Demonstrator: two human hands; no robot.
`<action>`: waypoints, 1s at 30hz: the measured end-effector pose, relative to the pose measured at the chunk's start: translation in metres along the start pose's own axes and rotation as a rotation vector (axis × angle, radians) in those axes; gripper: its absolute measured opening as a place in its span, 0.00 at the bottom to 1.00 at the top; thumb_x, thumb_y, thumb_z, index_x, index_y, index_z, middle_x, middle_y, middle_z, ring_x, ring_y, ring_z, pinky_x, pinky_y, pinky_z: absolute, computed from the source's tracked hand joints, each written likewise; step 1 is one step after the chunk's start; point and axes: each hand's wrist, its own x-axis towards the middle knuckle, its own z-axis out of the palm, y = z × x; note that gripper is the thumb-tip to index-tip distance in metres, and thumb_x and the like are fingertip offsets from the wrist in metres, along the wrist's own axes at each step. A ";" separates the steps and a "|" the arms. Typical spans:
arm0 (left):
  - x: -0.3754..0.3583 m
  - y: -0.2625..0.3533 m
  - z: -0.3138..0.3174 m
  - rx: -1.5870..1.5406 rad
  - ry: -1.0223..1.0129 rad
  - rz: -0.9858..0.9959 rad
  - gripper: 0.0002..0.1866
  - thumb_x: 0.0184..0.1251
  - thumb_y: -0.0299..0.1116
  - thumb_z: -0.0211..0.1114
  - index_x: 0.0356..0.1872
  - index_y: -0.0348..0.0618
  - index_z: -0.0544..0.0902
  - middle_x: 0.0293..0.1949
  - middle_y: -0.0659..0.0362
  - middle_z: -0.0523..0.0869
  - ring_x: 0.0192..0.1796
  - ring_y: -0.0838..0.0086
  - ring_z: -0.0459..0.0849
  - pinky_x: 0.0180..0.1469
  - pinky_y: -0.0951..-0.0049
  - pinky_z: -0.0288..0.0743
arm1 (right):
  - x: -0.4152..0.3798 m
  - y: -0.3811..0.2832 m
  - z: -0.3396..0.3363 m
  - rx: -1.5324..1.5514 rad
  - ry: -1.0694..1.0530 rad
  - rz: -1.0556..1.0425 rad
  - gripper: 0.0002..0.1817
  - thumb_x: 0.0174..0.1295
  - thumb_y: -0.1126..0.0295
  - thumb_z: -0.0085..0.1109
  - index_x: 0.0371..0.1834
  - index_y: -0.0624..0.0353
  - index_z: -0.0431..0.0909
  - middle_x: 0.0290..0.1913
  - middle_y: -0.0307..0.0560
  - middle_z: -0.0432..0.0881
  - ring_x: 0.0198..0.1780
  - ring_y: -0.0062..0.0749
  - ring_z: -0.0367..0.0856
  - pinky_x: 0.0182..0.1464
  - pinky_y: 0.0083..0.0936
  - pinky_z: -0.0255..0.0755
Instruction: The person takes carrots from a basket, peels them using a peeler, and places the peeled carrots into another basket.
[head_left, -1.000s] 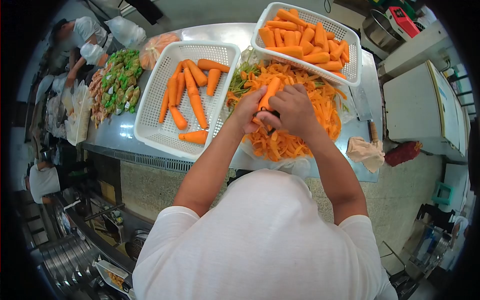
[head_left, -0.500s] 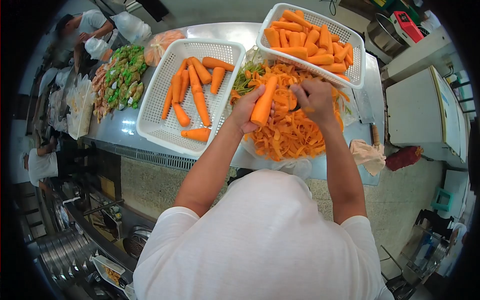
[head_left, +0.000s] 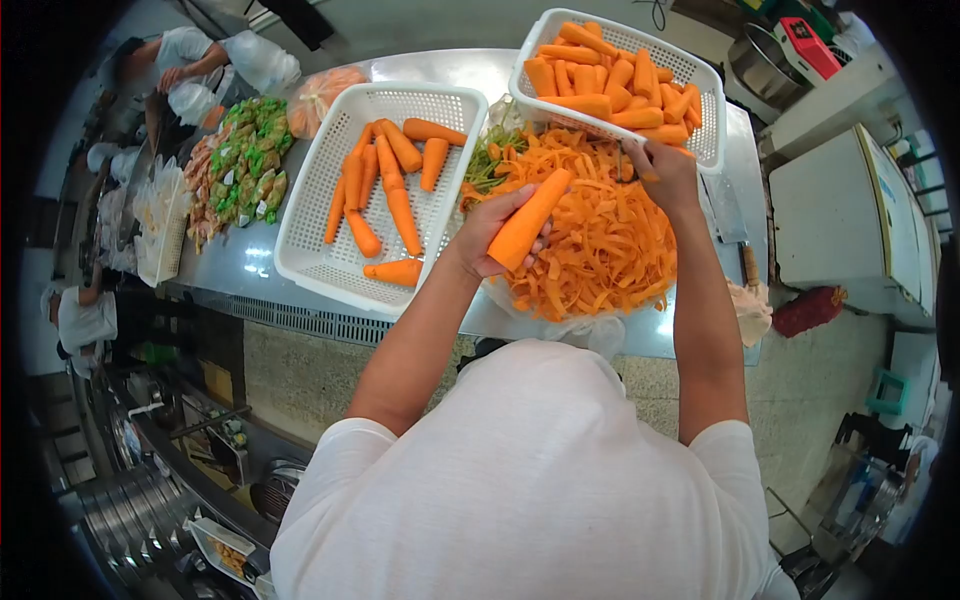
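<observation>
A peeled-looking carrot (head_left: 532,216) lies in my left hand (head_left: 484,238), whose fingers wrap round its thicker lower end. My right hand (head_left: 664,178) is closed on a small peeler (head_left: 627,172), apart from the carrot and close to the near edge of the full basket (head_left: 520,82). Beneath both hands spreads a large heap of orange carrot peelings (head_left: 590,265), with green carrot tops (head_left: 488,160) at its left side. Several carrots lie in that full basket (head_left: 612,75). To the left, a second white basket (head_left: 300,245) holds several more carrots (head_left: 397,205).
On the metal table (head_left: 440,66) are bagged green vegetables (head_left: 250,160), a bag of orange pieces (head_left: 322,98) and a wide-bladed knife (head_left: 727,208). A cloth (head_left: 750,310) hangs at the right edge. Another person (head_left: 185,55) stands at the far left.
My right hand with the peeler has moved right and up, away from the carrot. The carrot in my left hand has tilted further to the right and dropped slightly.
</observation>
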 end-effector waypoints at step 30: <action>0.046 -0.027 0.043 0.464 0.084 -0.198 0.25 0.85 0.46 0.48 0.76 0.50 0.69 0.43 0.57 0.82 0.33 0.71 0.86 0.29 0.68 0.87 | -0.125 -0.059 -0.026 0.096 0.310 -0.358 0.27 0.63 0.47 0.69 0.16 0.53 0.73 0.17 0.43 0.74 0.24 0.44 0.74 0.37 0.42 0.64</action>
